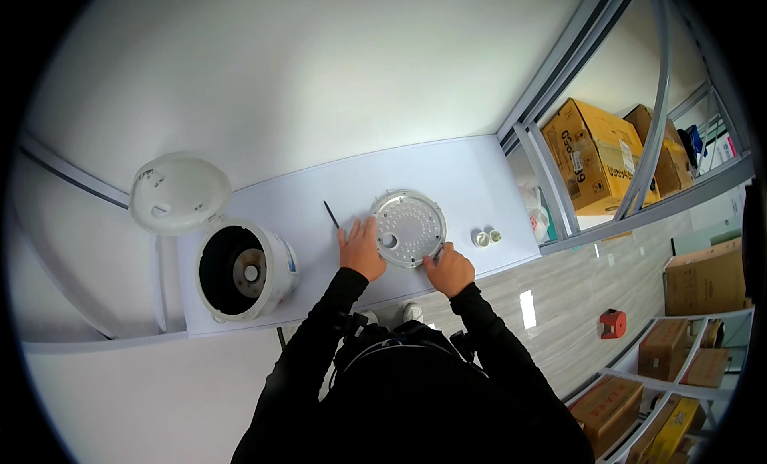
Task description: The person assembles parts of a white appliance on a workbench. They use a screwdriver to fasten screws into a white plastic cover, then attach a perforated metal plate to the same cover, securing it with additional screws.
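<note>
A round, greyish inner lid (409, 224) with many small holes and a larger round opening lies on the white table in front of me. My left hand (364, 252) rests against its left edge with the fingers stretched out and apart. At its lower right edge, my right hand (449, 269) has its fingers curled in, pinching the rim. A thin black stick-like tool (331, 214) lies just beyond my left fingers. Further left stands a white rice cooker (281, 276), its lid (177, 194) swung up and a dark hollow inside with a round metal heating plate (250, 271).
Two small whitish round parts (484, 238) sit on the table (471, 176) to the right. A metal frame (551, 180) with a yellow carton (591, 160) rises beyond the table's right end. A red stool (613, 324) and shelves of cartons (663, 348) are at the right.
</note>
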`<state>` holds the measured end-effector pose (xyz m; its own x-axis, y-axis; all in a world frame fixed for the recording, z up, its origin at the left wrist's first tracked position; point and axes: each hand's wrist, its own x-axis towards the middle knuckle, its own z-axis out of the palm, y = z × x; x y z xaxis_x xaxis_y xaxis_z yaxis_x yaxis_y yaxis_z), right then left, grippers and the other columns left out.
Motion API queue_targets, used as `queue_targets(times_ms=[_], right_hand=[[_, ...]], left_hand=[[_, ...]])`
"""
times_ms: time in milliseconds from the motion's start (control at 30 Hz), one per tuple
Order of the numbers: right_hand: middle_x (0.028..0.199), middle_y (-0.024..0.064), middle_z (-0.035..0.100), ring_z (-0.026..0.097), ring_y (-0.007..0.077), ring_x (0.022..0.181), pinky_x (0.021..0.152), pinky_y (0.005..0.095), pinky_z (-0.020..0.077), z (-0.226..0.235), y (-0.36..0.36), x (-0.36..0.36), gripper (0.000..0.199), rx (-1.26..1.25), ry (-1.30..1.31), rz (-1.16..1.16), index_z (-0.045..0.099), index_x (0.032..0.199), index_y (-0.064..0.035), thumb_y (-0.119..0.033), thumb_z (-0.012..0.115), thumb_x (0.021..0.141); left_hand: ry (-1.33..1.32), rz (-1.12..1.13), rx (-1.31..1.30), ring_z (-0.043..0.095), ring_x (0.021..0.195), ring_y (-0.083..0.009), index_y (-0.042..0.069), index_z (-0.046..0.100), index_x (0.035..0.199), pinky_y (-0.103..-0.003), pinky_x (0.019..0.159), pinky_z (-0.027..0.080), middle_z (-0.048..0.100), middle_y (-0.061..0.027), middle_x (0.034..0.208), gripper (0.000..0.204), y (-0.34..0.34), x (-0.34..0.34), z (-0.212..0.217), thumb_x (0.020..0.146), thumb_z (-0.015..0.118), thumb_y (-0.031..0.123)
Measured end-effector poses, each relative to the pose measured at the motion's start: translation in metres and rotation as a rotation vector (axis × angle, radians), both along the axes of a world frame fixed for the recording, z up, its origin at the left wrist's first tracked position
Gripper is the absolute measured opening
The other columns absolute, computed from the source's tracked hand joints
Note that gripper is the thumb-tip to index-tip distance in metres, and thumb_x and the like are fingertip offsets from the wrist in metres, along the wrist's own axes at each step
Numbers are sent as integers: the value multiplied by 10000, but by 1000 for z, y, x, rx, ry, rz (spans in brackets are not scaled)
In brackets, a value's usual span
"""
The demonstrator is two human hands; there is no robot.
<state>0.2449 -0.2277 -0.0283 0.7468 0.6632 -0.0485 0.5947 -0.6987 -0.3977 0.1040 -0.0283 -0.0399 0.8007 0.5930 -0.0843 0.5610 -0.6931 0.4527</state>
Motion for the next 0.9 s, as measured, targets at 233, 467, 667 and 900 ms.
queue_targets(times_ms=[233, 467, 667, 900], right_hand=[[844, 181, 755, 755, 412, 756, 667, 531, 597, 2, 2, 0, 481, -87, -50, 6, 623, 1009, -32, -488, 757, 932], [1187, 266, 725, 751, 429, 957, 749, 522, 610, 18, 5, 2, 641, -17, -48, -43, 601, 1291, 18, -434, 821, 892], [1402, 271, 610, 651, 460, 1199, 958, 501, 578, 2, -1, 13, 903, 167, -85, 104, 457, 1541, 47, -377, 864, 856], [1385, 252, 638, 650, 445, 1178, 970, 492, 561, -7, -6, 19, 922, 220, -41, 129, 439, 1555, 71, -310, 885, 843]], left_hand=[[49, -24, -23, 298, 1626, -403, 11, 292, 1678, -656, 1315, 120, 372, -213, 1729, 993, -2, 0, 1, 807, 737, 178], [39, -11, -24, 323, 1613, -390, -7, 318, 1657, -683, 1301, 118, 385, -227, 1712, 986, -4, -1, 7, 836, 778, 287], [82, -30, -16, 339, 1613, -357, -15, 290, 1676, -655, 1312, 116, 370, -230, 1725, 1083, -5, 1, 9, 863, 796, 492], [59, -41, 20, 370, 1600, -323, -26, 341, 1661, -651, 1311, 106, 388, -223, 1717, 1084, -5, -4, 0, 866, 803, 548]])
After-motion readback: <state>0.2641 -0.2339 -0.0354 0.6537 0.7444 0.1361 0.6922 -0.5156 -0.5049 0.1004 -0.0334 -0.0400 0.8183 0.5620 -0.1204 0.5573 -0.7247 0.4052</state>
